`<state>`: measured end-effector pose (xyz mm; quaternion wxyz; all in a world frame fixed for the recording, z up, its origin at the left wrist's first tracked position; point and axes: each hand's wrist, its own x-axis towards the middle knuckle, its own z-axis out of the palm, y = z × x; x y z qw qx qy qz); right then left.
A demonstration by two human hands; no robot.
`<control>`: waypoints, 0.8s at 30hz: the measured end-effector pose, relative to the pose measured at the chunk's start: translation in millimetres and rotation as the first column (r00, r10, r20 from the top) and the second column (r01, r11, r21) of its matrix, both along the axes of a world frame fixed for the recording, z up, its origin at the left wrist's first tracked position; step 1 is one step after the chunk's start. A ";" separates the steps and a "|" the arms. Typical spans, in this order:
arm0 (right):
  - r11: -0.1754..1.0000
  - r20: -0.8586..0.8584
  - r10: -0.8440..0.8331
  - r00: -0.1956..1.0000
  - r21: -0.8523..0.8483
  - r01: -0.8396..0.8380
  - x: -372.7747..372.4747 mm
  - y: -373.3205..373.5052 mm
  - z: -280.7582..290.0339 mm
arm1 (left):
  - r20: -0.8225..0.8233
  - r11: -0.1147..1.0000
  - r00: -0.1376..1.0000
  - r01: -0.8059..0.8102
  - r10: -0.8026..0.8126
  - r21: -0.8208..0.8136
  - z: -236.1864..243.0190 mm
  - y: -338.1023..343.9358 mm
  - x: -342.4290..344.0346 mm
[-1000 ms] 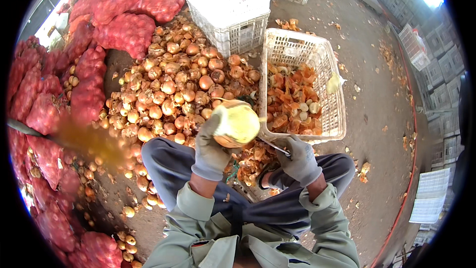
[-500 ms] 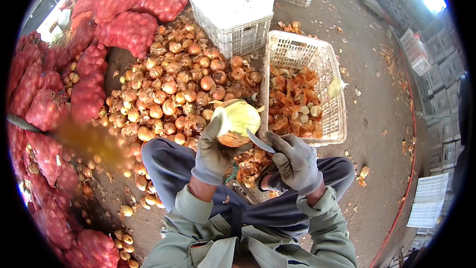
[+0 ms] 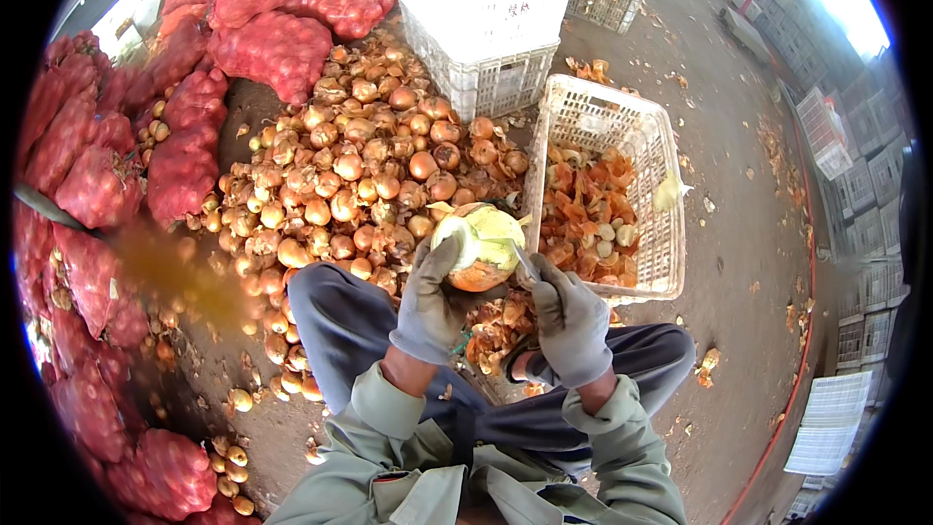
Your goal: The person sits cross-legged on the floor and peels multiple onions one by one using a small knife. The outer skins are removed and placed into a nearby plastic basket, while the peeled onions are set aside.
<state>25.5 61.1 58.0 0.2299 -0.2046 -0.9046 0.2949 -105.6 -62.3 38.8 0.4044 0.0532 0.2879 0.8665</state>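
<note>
My left hand, in a grey work glove, is closed around a large onion. Its upper side is bared to pale yellow-green, while orange-brown skin still covers the lower part. In my gloved right hand is a small knife, the fingers wrapped round its handle. The blade lies against the right side of the onion, and its tip is hard to make out. Both hands are above my lap, in front of the crate.
A white plastic crate with onion skins stands ahead on the right. Whole onions are heaped ahead on the left, beside red mesh sacks. Stacked white crates rise at the far middle. Scraps litter the floor.
My right hand has moved left and closer to the onion, bringing the blade against it. The onion is turned slightly in my left hand. The whole view has shifted a little.
</note>
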 end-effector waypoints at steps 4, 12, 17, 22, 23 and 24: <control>0.494 -0.097 0.136 0.986 -0.856 -0.152 -8.4 14.8 17.9 | 0.024 0.998 0.998 -0.060 0.060 -0.037 2.8 -8.0 -7.8; 0.838 0.032 0.493 0.870 0.253 -0.484 -25.1 50.2 -5.6 | 0.264 0.999 0.964 -0.014 0.005 0.030 -6.6 -38.9 -3.4; 0.649 -0.076 0.341 0.937 -0.701 -0.293 -47.8 32.2 -0.2 | 0.158 0.979 0.975 -0.172 0.154 0.107 -38.5 -46.7 0.0; 0.570 -0.240 0.570 0.786 -0.573 -0.589 -71.5 -25.5 65.8 | 0.218 0.955 0.930 -0.292 0.295 -0.047 -18.5 -60.4 18.7; 0.614 -0.194 0.621 0.759 -0.482 -0.626 -77.4 -24.0 60.8 | 0.185 0.938 0.919 -0.340 0.347 -0.067 -14.7 -66.1 20.6; 0.647 -0.141 0.667 0.731 -0.377 -0.663 -83.4 -16.7 49.5 | 0.154 0.917 0.904 -0.390 0.398 -0.078 -11.3 -70.4 23.8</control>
